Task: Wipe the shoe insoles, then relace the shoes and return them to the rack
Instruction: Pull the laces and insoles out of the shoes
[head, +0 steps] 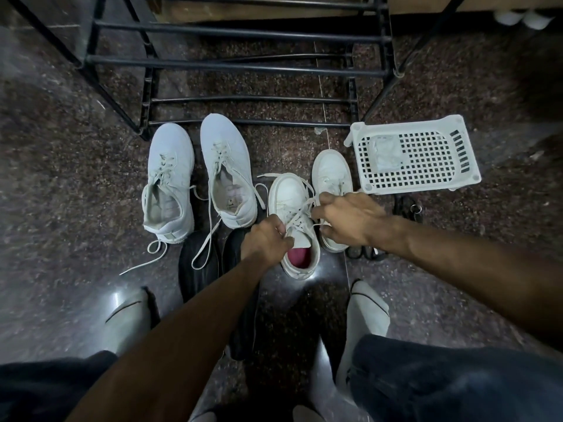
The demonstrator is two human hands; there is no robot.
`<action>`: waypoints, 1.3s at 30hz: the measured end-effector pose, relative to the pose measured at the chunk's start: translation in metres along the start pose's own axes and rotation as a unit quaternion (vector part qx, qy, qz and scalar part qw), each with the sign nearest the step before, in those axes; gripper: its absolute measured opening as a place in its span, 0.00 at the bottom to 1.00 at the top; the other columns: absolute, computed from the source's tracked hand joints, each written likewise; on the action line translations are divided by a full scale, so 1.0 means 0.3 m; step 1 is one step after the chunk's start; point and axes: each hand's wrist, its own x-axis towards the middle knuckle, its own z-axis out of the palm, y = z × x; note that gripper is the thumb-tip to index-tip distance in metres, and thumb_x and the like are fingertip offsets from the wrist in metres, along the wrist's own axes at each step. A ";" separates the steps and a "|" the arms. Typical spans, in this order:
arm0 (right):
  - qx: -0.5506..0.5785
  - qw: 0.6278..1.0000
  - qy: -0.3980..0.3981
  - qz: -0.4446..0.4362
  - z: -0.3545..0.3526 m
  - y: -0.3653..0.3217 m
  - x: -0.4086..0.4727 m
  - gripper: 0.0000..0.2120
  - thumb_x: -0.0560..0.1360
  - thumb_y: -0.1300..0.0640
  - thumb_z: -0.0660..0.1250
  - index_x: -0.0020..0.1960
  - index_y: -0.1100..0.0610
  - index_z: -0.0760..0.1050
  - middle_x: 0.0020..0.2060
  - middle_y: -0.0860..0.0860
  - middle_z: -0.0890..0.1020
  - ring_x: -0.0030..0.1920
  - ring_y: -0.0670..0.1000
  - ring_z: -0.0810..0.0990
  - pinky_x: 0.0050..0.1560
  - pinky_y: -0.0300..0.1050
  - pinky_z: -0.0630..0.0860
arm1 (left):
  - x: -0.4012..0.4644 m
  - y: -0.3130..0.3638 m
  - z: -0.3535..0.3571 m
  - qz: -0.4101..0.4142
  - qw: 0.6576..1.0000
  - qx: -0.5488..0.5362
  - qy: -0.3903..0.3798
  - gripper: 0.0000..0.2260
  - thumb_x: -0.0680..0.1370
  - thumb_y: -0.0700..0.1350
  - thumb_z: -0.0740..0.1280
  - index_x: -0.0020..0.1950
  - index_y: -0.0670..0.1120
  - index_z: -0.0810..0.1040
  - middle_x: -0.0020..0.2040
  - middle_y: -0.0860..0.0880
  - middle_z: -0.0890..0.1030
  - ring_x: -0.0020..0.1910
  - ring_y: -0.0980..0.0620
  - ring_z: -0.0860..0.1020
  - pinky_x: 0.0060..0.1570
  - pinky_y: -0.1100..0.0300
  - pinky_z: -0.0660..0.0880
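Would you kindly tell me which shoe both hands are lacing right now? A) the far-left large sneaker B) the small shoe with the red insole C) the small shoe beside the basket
B: the left hand and right hand both pinch laces over the small shoe with the red insole.

You look down at a dark speckled stone floor (76,178). It is shiny, and you can see bright spots of light on it near the bottom. A thin pale line (323,111) runs across the floor. At the top edge you see a strip of brown wood (457,4). The corners of the view are dark and blurry, most of all on the right side.
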 end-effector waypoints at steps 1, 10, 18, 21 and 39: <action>-0.045 0.999 -0.008 -0.016 -0.023 0.001 0.004 0.15 0.79 0.54 0.60 0.66 0.51 0.71 0.60 0.54 0.70 0.37 0.53 0.75 0.32 0.45 0.68 | -0.001 0.001 -0.001 -0.001 1.000 -0.003 -0.001 0.08 0.69 0.50 0.72 0.42 0.51 0.75 0.41 0.52 0.81 0.43 0.48 0.80 0.46 0.56 0.77; -0.049 0.997 -0.024 0.056 0.023 -0.143 0.078 0.19 0.79 0.42 0.60 0.53 0.58 0.77 0.52 0.56 0.80 0.47 0.57 0.81 0.41 0.48 0.71 | -0.010 0.003 -0.024 -0.016 0.999 -0.033 -0.021 0.09 0.70 0.50 0.74 0.39 0.52 0.73 0.41 0.52 0.80 0.43 0.50 0.80 0.44 0.58 0.75; 0.143 0.954 0.022 0.261 0.153 -0.109 0.038 0.11 0.77 0.55 0.60 0.55 0.58 0.76 0.53 0.59 0.80 0.51 0.60 0.79 0.49 0.48 0.75 | -0.060 -0.029 -0.044 0.029 0.997 0.045 0.051 0.05 0.75 0.47 0.69 0.45 0.50 0.73 0.47 0.51 0.79 0.45 0.48 0.78 0.41 0.57 0.71; 0.192 0.938 0.038 0.285 0.161 -0.130 0.041 0.11 0.77 0.55 0.61 0.54 0.59 0.77 0.52 0.59 0.81 0.51 0.61 0.79 0.49 0.48 0.74 | -0.073 -0.041 -0.018 0.205 0.935 0.275 0.086 0.08 0.79 0.44 0.62 0.57 0.49 0.73 0.57 0.48 0.71 0.58 0.47 0.71 0.55 0.51 0.70; 0.442 0.760 0.162 0.447 0.209 -0.253 0.051 0.06 0.76 0.54 0.68 0.48 0.57 0.78 0.44 0.58 0.83 0.47 0.59 0.82 0.45 0.42 0.73 | 0.125 0.063 -0.102 0.208 0.959 0.163 -0.102 0.04 0.74 0.48 0.68 0.40 0.52 0.76 0.47 0.47 0.82 0.47 0.45 0.79 0.47 0.53 0.76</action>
